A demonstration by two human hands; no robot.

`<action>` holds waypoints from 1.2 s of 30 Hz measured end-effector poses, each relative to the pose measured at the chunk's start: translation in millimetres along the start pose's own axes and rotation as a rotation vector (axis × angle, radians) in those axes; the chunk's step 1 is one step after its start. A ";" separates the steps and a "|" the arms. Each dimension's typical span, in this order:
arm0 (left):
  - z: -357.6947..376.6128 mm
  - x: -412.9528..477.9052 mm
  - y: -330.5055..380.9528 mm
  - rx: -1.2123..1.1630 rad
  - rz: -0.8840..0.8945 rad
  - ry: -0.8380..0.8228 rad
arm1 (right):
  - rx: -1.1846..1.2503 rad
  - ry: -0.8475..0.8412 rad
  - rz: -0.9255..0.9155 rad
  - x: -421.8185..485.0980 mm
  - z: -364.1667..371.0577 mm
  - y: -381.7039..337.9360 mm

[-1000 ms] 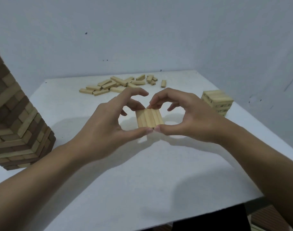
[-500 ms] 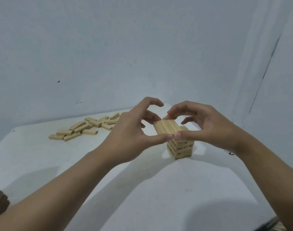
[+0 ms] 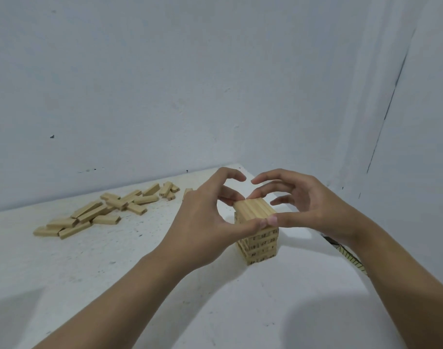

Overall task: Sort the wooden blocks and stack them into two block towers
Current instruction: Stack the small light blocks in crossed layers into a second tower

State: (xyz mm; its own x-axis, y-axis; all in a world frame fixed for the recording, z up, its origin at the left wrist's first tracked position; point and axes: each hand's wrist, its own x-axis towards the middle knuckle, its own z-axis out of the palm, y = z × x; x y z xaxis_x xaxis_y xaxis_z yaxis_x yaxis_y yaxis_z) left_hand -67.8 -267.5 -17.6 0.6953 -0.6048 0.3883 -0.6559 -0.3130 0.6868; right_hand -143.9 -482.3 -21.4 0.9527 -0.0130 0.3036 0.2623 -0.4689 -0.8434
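Note:
A short tower of pale numbered blocks (image 3: pixel 260 248) stands on the white table (image 3: pixel 114 285) near its right side. On top of it lies a row of three pale blocks (image 3: pixel 254 209), side by side. My left hand (image 3: pixel 205 222) and my right hand (image 3: pixel 308 207) pinch this row from both ends, thumbs on the near end and fingertips on the far end. The upper fingers of both hands arch above the row without touching it.
A loose pile of several pale blocks (image 3: pixel 99 212) lies at the back left of the table, by the grey wall. The table's right edge runs close behind my right wrist, beside the wall corner.
Both hands carried the row of three blocks from the table's middle to the right and set it down onto the short tower. The view turned right, and the tall dark tower left the frame.

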 end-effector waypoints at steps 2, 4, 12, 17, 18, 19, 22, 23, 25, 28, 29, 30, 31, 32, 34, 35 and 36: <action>2.6 -0.3 -2.0 0.016 -0.008 0.007 | 0.002 -0.003 0.006 0.3 0.5 3.1; 4.3 -1.0 -1.9 0.017 -0.010 0.013 | 0.002 -0.006 0.012 0.5 0.6 4.8; 6.4 -3.0 -6.0 0.008 -0.033 0.005 | 0.006 -0.005 0.018 0.8 2.8 7.6; 7.7 -4.3 -8.9 -0.010 -0.054 -0.028 | 0.010 -0.005 0.022 0.3 3.6 9.6; 8.0 -4.3 -9.3 -0.014 -0.058 -0.032 | 0.014 -0.006 0.023 0.2 3.6 10.0; 8.1 -4.4 -9.5 -0.017 -0.061 -0.034 | 0.017 -0.006 0.025 -0.1 3.6 10.4; 9.0 -3.9 -9.2 -0.019 -0.064 -0.037 | 0.021 -0.005 0.027 -0.2 3.7 11.6; 9.4 -3.7 -8.9 -0.022 -0.064 -0.038 | 0.023 -0.005 0.027 -0.2 3.7 12.0; 10.1 -3.4 -8.5 -0.029 -0.067 -0.038 | 0.030 -0.008 0.023 -0.4 3.6 12.7; 10.7 -3.5 -9.1 -0.025 -0.065 -0.043 | 0.040 -0.013 0.017 -1.2 3.4 13.8; 10.6 -3.9 -9.6 -0.024 -0.065 -0.044 | 0.043 -0.015 0.014 -1.5 3.3 14.0; 10.8 -4.0 -10.1 -0.026 -0.065 -0.044 | 0.048 -0.016 0.011 -1.7 3.4 14.3; 10.9 -4.6 -10.2 -0.030 -0.066 -0.043 | 0.054 -0.017 0.008 -1.9 3.4 14.5; 11.0 -4.8 -10.5 -0.034 -0.066 -0.041 | 0.060 -0.017 0.006 -1.8 3.5 14.6; 11.2 -5.3 -10.5 -0.042 -0.062 -0.038 | 0.064 -0.018 0.003 -1.9 3.6 15.1; 11.2 -5.5 -10.4 -0.046 -0.061 -0.037 | 0.064 -0.018 0.001 -1.9 3.8 15.5; 11.2 -5.5 -10.6 -0.050 -0.060 -0.037 | 0.064 -0.018 0.000 -1.8 3.9 15.9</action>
State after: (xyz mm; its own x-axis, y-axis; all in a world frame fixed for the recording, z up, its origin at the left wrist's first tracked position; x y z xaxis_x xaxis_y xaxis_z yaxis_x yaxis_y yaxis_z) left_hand -67.9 -269.1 -33.9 0.7209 -0.6133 0.3228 -0.5969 -0.3129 0.7387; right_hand -140.9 -486.3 -37.0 0.9550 0.0030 0.2966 0.2715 -0.4112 -0.8702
